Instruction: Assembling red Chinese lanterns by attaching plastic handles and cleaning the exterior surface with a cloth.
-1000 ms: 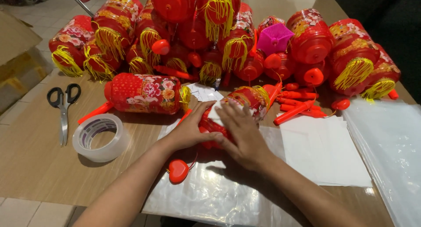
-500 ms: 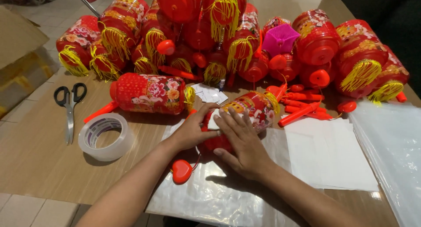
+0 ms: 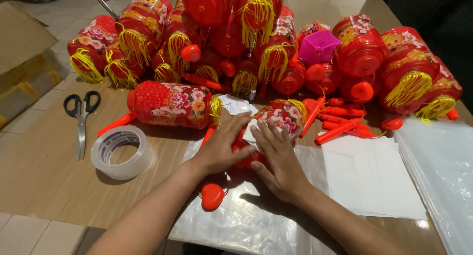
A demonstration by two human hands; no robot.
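Scissors (image 3: 80, 118) and tape roll (image 3: 121, 152) lie at left. At centre, left hand (image 3: 222, 149) and right hand (image 3: 278, 159), fingers spread, press flat the red floral lantern (image 3: 276, 118) on clear plastic sheet (image 3: 236, 225). Judged: wrapping underway; continuing demands steady pressure.

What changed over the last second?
Little. Both hands stay pressed on the red lantern lying on the plastic sheet; the left hand has spread its fingers further over it, and the right hand shifted slightly. No grip taken or released. Tape roll, scissors and lantern pile unchanged.
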